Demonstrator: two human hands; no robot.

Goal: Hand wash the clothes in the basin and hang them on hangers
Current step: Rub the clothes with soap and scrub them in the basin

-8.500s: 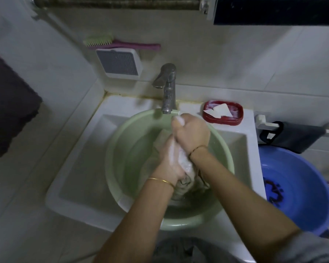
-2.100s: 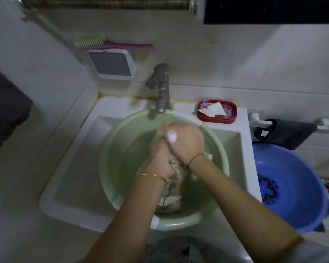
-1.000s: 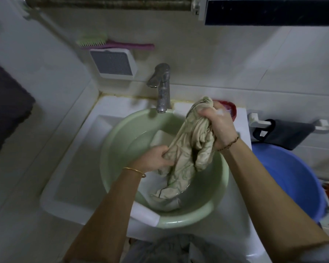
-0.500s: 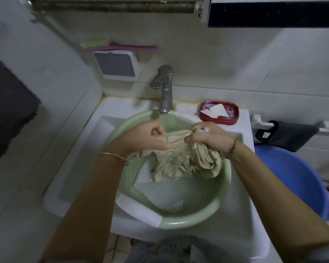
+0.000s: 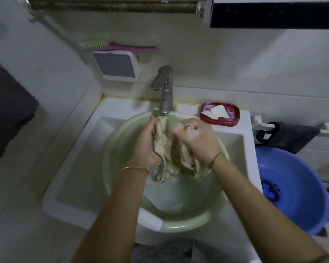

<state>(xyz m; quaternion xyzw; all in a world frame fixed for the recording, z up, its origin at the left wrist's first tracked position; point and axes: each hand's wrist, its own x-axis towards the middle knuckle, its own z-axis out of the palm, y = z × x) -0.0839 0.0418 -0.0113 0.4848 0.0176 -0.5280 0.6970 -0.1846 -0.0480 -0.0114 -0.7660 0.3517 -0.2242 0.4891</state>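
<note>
We see a wet beige cloth garment with a dark trim [image 5: 167, 149] bunched between our two hands above the water in a round pale green plastic basin [image 5: 188, 223], which sits inside a white rectangular ceramic sink [image 5: 74, 179]. Our left hand [image 5: 145, 147] lies along the left side of the bundle, its fingers close together and curled against the fabric, with the dark edge of the garment running down past the palm; a thin gold bangle [image 5: 134, 168] circles that wrist. Our right hand [image 5: 197, 139] comes over the top of the bundle from the right, its fingers curled down into the folds and clamped on the cloth, with white suds on the back of the hand and a thin dark cord bracelet [image 5: 215, 158] on the wrist. The lower end of the garment hangs down and touches the water. A chrome metal faucet [image 5: 164, 90] stands at the back of the sink with its spout just above the far rim of the basin. On the sink ledge to the right rests a red oval soap dish [image 5: 219, 121] holding pale pieces of soap [image 5: 217, 112]. Right of the sink is a big blue plastic tub [image 5: 300, 188], and above it a dark grey cloth [image 5: 291, 137] hangs on a white wall rail [image 5: 262, 123]. On the tiled wall a green-bristled brush with a pink handle [image 5: 118, 46] lies on top of a white square box with a grey slatted front [image 5: 116, 65].
</note>
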